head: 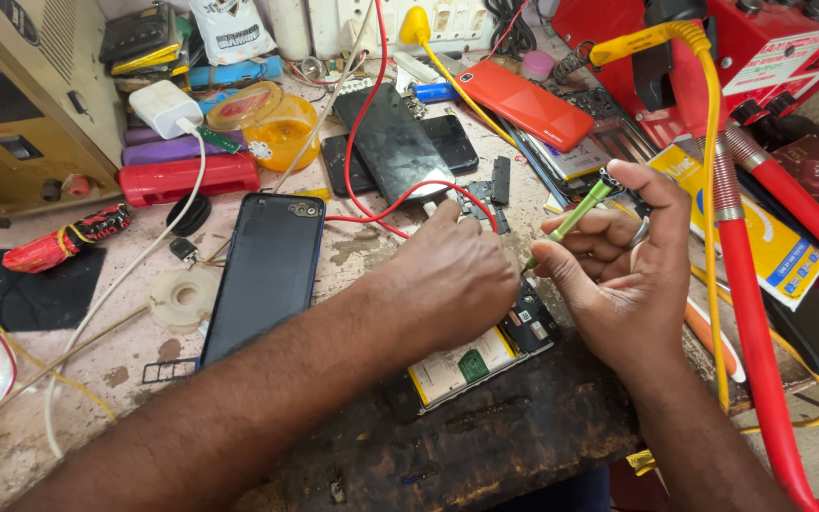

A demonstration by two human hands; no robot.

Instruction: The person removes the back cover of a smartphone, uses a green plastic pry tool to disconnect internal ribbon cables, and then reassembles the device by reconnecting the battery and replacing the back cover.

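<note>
An opened phone (485, 356) lies face down on a dark worn block (514, 436), its battery and circuit board showing. My left hand (452, 275) rests on top of it with fingers closed, pressing its upper end down. My right hand (623, 265) grips a small green-handled screwdriver (575, 216), tip angled down toward the phone just beside my left hand. A ring sits on one right-hand finger. The phone's dark blue back cover (267, 270) lies flat to the left.
The bench is crowded: a red wire (372, 123), black phones (395, 142), an orange-red phone (523, 102), a white charger (163, 107) with cable, a red case (187, 178), a red machine (779, 47), red and yellow hoses (741, 284) at right, a tan box (21, 104) at left.
</note>
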